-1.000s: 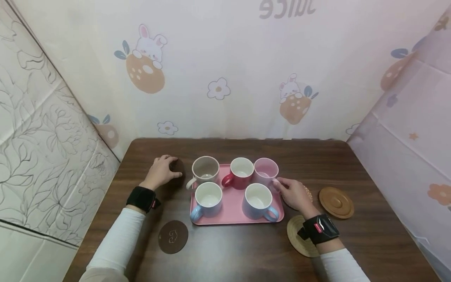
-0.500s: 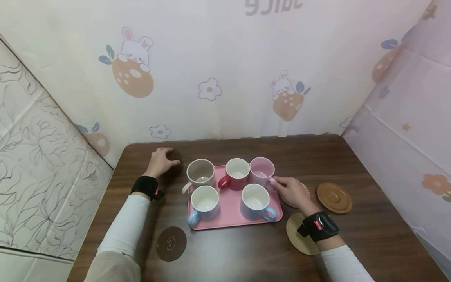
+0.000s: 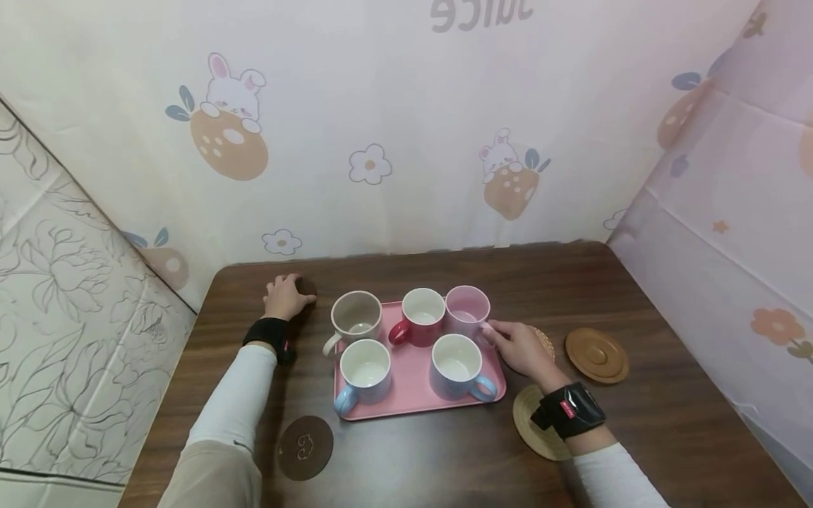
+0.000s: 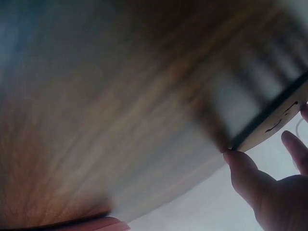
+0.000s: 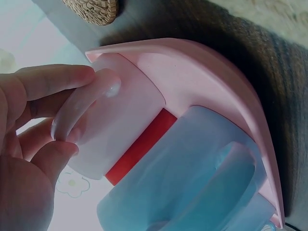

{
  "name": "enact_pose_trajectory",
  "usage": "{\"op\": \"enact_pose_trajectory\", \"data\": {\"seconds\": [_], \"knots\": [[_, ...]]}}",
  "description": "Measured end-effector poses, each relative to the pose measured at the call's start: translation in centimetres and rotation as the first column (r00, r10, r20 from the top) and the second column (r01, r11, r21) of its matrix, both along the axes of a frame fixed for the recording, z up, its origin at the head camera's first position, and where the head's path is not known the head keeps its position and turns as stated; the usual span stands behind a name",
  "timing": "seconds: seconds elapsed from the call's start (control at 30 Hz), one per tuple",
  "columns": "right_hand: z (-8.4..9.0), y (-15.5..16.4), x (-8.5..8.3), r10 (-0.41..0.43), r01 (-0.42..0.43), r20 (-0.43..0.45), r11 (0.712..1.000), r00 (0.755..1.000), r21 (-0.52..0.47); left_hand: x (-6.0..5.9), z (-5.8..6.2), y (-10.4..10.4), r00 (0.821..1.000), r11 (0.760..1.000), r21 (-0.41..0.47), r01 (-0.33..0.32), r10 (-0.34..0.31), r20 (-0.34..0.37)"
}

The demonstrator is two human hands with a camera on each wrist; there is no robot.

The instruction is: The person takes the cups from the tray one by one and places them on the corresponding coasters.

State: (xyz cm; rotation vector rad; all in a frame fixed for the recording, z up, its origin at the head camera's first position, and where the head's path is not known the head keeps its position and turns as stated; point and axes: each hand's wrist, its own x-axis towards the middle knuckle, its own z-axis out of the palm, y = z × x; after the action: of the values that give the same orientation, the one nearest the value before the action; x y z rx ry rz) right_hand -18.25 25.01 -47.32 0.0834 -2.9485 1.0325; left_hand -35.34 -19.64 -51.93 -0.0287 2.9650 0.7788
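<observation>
On the dark wooden table [image 3: 406, 458] a pink tray [image 3: 416, 391] carries a beige mug [image 3: 354, 317], a red mug [image 3: 420, 312], a pink mug [image 3: 468, 308] and two light blue mugs [image 3: 365, 365] [image 3: 456, 363]. My right hand [image 3: 508, 342] pinches the pink mug's handle [image 5: 79, 113] between a finger [image 5: 48, 79] and the thumb. My left hand [image 3: 287, 296] curls over a small dark coaster [image 3: 308, 286] at the back left. In the blurred left wrist view my thumb [image 4: 243, 163] touches that coaster's rim [image 4: 269, 126].
A dark coaster with a cloud mark [image 3: 306, 446] lies near the front left. A woven coaster [image 3: 536, 430] sits under my right wrist, another [image 3: 546, 342] partly behind my right hand, and a wooden saucer [image 3: 597, 354] to the right. Patterned cloth walls close three sides.
My left hand has slid the small dark coaster away from the beige mug, toward the back left. My right hand has stayed at the pink mug's handle.
</observation>
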Motion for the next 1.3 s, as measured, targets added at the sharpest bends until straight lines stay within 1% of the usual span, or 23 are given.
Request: {"op": "enact_pose_trajectory", "data": {"seconds": [0.13,0.23,0.37,0.43,0.63,0.83,0.93,1.03,1.17,1.3], "knots": [[0.1,-0.2,0.1,0.022,-0.021,-0.050,1.000,0.999,0.010,0.0,-0.1,-0.1,1.000,1.000,-0.007,-0.004,0.004,0.005],[0.2,-0.2,0.1,0.014,-0.013,-0.035,1.000,0.999,0.024,0.0,-0.3,-0.2,1.000,1.000,-0.015,0.005,-0.005,0.004],[0.1,-0.1,0.1,-0.001,0.000,0.018,1.000,1.000,0.026,-0.3,-0.7,-0.4,1.000,1.000,-0.012,0.008,-0.008,0.001],[0.1,-0.1,0.0,-0.006,0.005,0.030,1.000,1.000,0.026,-0.2,-0.7,-0.4,1.000,1.000,-0.004,0.005,-0.005,-0.004],[-0.1,0.0,0.1,-0.018,0.017,0.065,1.000,0.998,0.024,0.4,-0.5,-0.2,1.000,1.000,0.009,-0.013,0.012,0.011],[0.1,-0.1,-0.1,-0.015,0.015,0.030,1.000,0.999,0.014,0.2,-0.3,-0.5,0.999,0.998,0.033,-0.046,0.045,0.014],[0.1,-0.3,-0.3,-0.015,0.014,0.038,1.000,0.999,0.006,0.2,-0.2,-0.8,0.999,0.998,0.037,-0.051,0.051,0.016],[0.0,-0.2,-0.5,-0.007,0.006,0.041,1.000,0.999,0.012,0.2,0.0,-1.0,0.999,0.997,0.055,-0.049,0.048,0.019],[0.0,-0.1,-0.4,-0.006,0.005,0.017,1.000,1.000,0.030,0.3,0.2,-1.1,0.999,0.994,0.102,-0.033,0.032,0.014],[-0.1,0.2,-0.3,-0.006,0.005,0.025,0.999,1.000,0.043,1.1,0.7,-1.2,0.999,0.992,0.120,-0.029,0.031,-0.012]]}}
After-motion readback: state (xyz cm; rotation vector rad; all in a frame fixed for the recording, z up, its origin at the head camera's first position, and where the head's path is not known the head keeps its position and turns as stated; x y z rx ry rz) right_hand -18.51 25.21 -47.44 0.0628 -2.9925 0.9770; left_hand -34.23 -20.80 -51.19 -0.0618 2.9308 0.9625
